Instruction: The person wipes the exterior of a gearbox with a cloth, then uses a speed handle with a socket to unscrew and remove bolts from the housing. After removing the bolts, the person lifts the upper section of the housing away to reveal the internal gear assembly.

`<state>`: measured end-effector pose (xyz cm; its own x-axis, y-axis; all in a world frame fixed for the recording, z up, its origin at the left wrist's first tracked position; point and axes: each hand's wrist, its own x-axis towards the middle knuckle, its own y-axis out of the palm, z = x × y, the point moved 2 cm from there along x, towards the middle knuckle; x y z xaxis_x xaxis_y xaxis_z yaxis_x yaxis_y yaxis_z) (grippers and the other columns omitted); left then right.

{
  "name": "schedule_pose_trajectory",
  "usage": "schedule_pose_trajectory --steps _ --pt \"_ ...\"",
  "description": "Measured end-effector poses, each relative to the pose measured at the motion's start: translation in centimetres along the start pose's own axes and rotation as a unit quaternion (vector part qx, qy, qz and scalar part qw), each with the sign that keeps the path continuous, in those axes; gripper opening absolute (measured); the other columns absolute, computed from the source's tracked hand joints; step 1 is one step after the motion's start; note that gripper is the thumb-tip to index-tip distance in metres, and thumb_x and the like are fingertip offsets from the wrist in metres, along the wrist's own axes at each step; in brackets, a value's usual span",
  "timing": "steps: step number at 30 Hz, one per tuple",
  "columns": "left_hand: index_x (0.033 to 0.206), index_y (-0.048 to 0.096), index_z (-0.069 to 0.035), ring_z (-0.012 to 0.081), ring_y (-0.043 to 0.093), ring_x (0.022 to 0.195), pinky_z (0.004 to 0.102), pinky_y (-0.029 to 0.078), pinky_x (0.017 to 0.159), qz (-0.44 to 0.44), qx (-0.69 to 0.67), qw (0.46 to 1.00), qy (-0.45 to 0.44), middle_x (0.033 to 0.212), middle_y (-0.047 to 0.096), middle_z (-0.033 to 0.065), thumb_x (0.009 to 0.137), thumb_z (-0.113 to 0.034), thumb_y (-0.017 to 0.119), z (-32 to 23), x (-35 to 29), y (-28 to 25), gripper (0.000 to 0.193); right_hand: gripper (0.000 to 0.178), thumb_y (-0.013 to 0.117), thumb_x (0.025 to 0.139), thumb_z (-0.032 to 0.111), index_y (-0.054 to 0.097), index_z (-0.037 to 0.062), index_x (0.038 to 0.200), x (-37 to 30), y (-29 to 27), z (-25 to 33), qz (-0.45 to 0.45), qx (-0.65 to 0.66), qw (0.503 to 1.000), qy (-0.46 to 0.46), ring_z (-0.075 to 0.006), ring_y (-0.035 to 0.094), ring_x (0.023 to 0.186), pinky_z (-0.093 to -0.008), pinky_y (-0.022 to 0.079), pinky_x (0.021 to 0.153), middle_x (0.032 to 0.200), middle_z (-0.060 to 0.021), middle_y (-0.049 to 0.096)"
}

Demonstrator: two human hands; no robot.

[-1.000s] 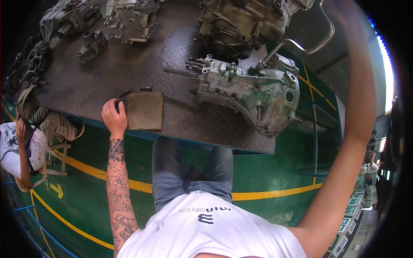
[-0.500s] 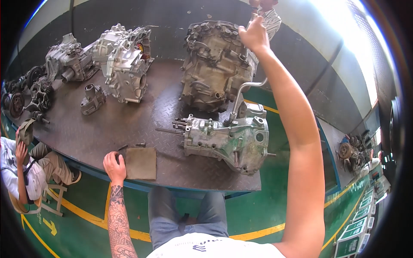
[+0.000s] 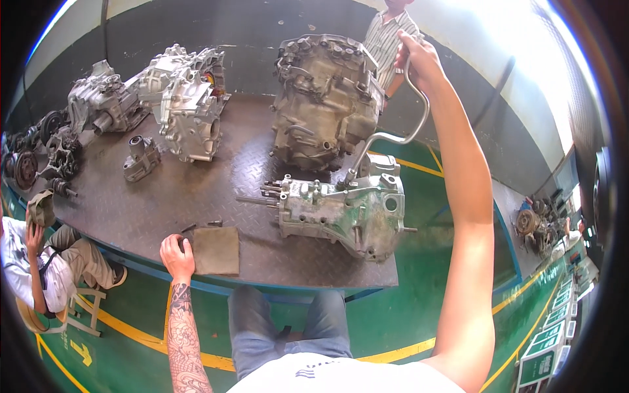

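Observation:
My right hand [image 3: 418,60] is raised high and gripped around the top of a bent metal crank handle [image 3: 401,134]. The handle runs down into the top of a grey-green gearbox housing [image 3: 341,211] lying on the steel checker-plate workbench [image 3: 190,196]. My left hand [image 3: 177,251] rests on the bench's near edge, fingers curled beside a brown flat pad [image 3: 217,250]. Two small dark bits [image 3: 196,226] lie just behind the pad.
A tall dirty gearbox [image 3: 324,98] stands behind the housing. Lighter aluminium gearboxes [image 3: 190,105] and smaller parts [image 3: 140,157] fill the bench's left half. A person sits on a stool [image 3: 39,268] at left; another person stands beyond the bench [image 3: 390,39]. Green floor with yellow lines lies below.
The view has tilted up, showing more of the bench. My right hand has come down and right from the frame's top, gripping the crank handle. The left hand stays at the pad.

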<state>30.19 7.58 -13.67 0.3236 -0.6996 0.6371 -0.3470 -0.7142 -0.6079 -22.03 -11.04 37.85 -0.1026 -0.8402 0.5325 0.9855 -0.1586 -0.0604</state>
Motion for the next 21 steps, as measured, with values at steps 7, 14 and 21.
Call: schedule_pose_trajectory --steps 7,14,21 --pt "0.1 0.064 -0.005 0.0353 0.058 0.11 0.0482 0.043 0.099 0.011 0.001 1.0 -0.004 0.106 0.066 0.0129 0.092 -0.022 0.064 0.2 -0.1 0.1 0.019 0.033 0.066 0.104 0.035 0.048 0.0163 0.085 -6.0 -0.9 5.7 0.136 0.057 0.988 0.052 -0.0048 0.04 0.058 -0.0248 0.039 0.057 0.066 0.0088 0.036" --pt "0.096 0.064 -0.004 0.0369 0.06 0.106 0.0491 0.046 0.095 -0.001 0.005 1.0 0.017 0.101 0.067 0.0138 0.091 -0.02 0.065 -0.1 0.3 0.0 0.017 0.025 0.06 0.106 0.029 0.053 0.0155 0.086 -3.3 -2.6 4.6 -0.03 0.057 0.998 0.002 -0.0069 0.041 0.051 -0.0253 0.038 0.05 0.066 0.0051 0.041" --pt "0.099 0.067 -0.006 0.0351 0.061 0.107 0.0479 0.046 0.096 0.0 0.021 0.999 0.036 0.104 0.069 0.0125 0.092 -0.023 0.065 0.6 0.1 0.3 0.018 0.017 0.059 0.107 0.029 0.063 0.0134 0.102 -1.4 -2.7 4.8 0.145 0.06 0.987 -0.015 -0.0087 0.043 0.052 -0.0249 0.038 0.047 0.071 0.0058 0.048"
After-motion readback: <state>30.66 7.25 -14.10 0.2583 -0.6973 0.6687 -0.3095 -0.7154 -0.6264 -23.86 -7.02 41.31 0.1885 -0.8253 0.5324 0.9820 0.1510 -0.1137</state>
